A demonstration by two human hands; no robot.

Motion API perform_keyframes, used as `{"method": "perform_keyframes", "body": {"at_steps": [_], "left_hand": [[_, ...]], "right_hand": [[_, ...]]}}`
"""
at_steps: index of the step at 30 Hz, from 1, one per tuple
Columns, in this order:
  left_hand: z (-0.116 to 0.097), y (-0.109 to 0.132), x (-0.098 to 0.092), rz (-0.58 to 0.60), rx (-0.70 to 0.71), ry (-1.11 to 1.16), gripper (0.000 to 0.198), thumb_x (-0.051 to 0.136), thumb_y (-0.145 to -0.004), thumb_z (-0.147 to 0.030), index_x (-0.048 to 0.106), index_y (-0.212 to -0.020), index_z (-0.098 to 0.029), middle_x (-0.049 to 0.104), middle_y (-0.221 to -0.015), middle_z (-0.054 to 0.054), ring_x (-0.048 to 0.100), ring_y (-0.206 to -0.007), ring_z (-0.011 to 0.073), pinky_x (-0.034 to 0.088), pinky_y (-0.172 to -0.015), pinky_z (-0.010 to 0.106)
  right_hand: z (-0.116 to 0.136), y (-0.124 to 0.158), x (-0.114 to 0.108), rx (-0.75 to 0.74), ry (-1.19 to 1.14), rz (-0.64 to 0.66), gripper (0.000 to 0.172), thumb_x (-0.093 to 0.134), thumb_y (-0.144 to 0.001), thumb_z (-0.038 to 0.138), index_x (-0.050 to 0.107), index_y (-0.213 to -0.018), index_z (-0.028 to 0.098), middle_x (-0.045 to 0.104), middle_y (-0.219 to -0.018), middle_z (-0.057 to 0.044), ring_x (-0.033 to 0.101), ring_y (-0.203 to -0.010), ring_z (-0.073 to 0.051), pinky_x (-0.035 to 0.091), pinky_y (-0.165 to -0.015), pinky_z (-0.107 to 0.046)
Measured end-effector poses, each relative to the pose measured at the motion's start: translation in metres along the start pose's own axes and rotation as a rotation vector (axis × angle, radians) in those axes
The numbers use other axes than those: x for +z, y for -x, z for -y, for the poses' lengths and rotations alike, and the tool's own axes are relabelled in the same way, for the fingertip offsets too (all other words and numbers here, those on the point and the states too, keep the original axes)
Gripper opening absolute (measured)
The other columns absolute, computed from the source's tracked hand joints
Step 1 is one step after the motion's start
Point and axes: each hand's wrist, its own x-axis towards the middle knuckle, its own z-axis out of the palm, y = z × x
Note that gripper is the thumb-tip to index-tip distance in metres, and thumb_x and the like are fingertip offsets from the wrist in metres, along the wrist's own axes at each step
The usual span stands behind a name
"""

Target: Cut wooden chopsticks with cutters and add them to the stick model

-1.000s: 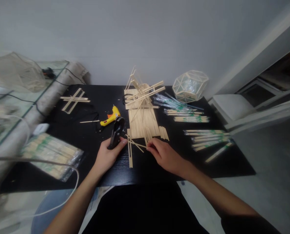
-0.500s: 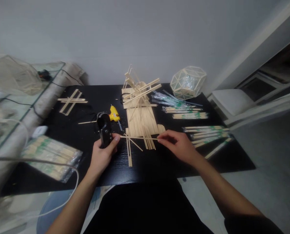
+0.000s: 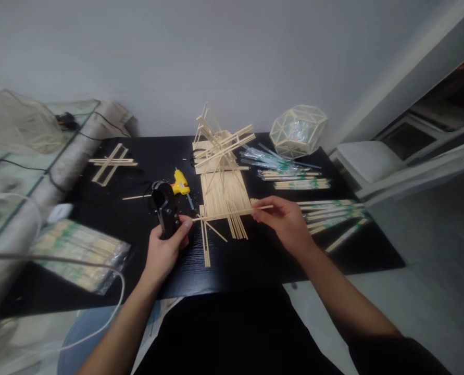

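Note:
My left hand (image 3: 169, 239) is closed around a black hand tool (image 3: 166, 208) with a rounded head; its exact kind is unclear. A thin wooden stick (image 3: 224, 214) runs from the thumb side of that hand across to my right hand (image 3: 280, 221), whose fingers pinch it near its right end. Under and behind the stick lie loose wooden sticks (image 3: 237, 226) and a flat panel of sticks laid side by side (image 3: 222, 192). Farther back rises a wooden stick structure (image 3: 220, 146) with crossed blades. A yellow glue gun (image 3: 180, 182) lies beyond my left hand.
Wrapped stick bundles (image 3: 302, 184) lie at the right of the black table (image 3: 247, 271), with a faceted stick frame (image 3: 299, 130) behind. At left are a crossed stick piece (image 3: 112, 163), a plastic-wrapped pack (image 3: 79, 255) and a white cable (image 3: 118, 299).
My right hand has risen slightly, tilting the stick's right end upward. A length of stick now shows past its fingers. My left hand keeps its hold on the black tool.

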Motion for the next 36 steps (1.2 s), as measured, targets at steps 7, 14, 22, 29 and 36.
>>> {"method": "perform_keyframes", "body": {"at_steps": [7, 14, 22, 29, 36], "left_hand": [[0.001, 0.009, 0.0, 0.152, -0.058, -0.14, 0.041, 0.079, -0.079, -0.054, 0.072, -0.087, -0.014, 0.05, -0.057, -0.004, 0.044, -0.05, 0.0094, 0.033, -0.047, 0.022], [-0.001, 0.015, 0.003, 0.339, -0.045, -0.27, 0.042, 0.074, -0.082, -0.057, 0.075, -0.084, -0.015, 0.055, -0.062, 0.0, 0.045, -0.054, 0.0117, 0.033, -0.049, 0.024], [-0.022, 0.01, -0.003, 0.287, 0.167, -0.53, 0.044, 0.059, -0.094, -0.058, 0.073, -0.098, -0.016, 0.067, -0.08, 0.003, 0.06, -0.075, 0.0179, 0.047, -0.069, 0.028], [-0.046, 0.01, 0.011, 0.351, 0.321, -0.828, 0.033, 0.053, -0.1, -0.049, 0.064, -0.117, -0.022, 0.073, -0.105, 0.005, 0.068, -0.092, 0.0225, 0.051, -0.084, 0.034], [-0.038, 0.016, 0.021, 0.359, 0.405, -0.841, 0.028, 0.056, -0.1, -0.039, 0.062, -0.121, -0.022, 0.073, -0.109, 0.006, 0.07, -0.097, 0.0229, 0.053, -0.086, 0.036]], "right_hand": [[0.002, -0.004, 0.01, -0.018, -0.274, -0.058, 0.027, 0.083, -0.083, 0.048, 0.077, -0.089, 0.023, 0.077, -0.093, -0.004, 0.071, -0.079, -0.017, 0.062, -0.078, -0.037], [0.012, -0.005, 0.009, -0.047, -0.277, -0.026, 0.026, 0.072, -0.092, 0.05, 0.071, -0.095, 0.024, 0.076, -0.093, -0.004, 0.075, -0.092, -0.02, 0.064, -0.09, -0.044], [0.022, 0.005, 0.012, -0.095, -0.144, -0.03, 0.025, 0.072, -0.094, 0.044, 0.079, -0.103, 0.022, 0.061, -0.072, 0.002, 0.053, -0.052, -0.008, 0.047, -0.046, -0.023], [0.027, 0.011, 0.033, -0.208, 0.037, 0.098, 0.012, 0.071, -0.094, 0.027, 0.078, -0.101, 0.021, 0.075, -0.079, -0.001, 0.072, -0.074, -0.014, 0.058, -0.072, -0.027], [0.017, 0.009, 0.038, -0.185, 0.052, 0.092, 0.011, 0.07, -0.094, 0.027, 0.077, -0.098, 0.02, 0.076, -0.081, -0.003, 0.069, -0.066, -0.014, 0.054, -0.061, -0.026]]}}
